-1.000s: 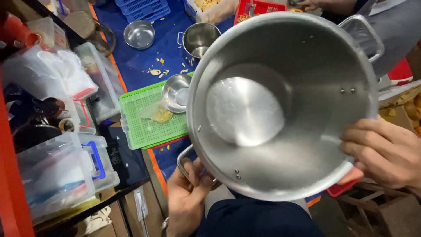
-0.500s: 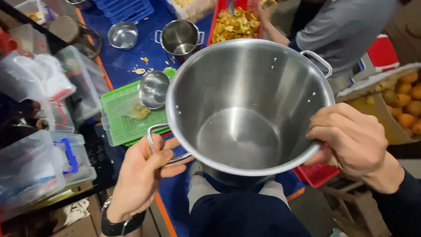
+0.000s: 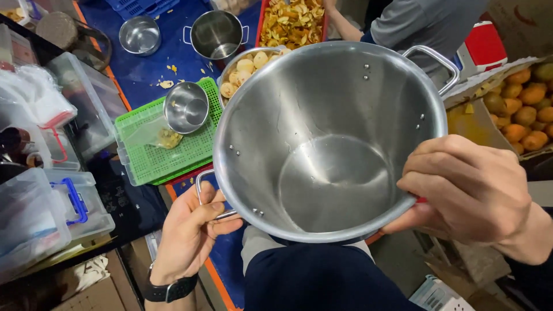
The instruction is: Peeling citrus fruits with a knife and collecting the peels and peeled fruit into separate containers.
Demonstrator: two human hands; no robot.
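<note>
Large round stockpot (image 3: 331, 144): bare brushed steel, satin sheen inside, faint scuffs on the wall, riveted wire handles of the same metal. Held at one handle by left hand (image 3: 193, 227) and at the rim by right hand (image 3: 469, 193). Small round bowl (image 3: 186, 106): polished steel, mirror-bright. Smaller two-handled pot (image 3: 217, 33): steel, glossy. Green perforated tray (image 3: 144, 155): moulded plastic, dull, gridded texture. Blue surface (image 3: 155, 63): matt sheet covering, smooth. Clear lidded boxes (image 3: 34, 213): translucent plastic, slightly glossy. Brown open carton (image 3: 466, 118): cardboard, rough and matt. Black wristwatch (image 3: 170, 288): smooth matt strap.
</note>
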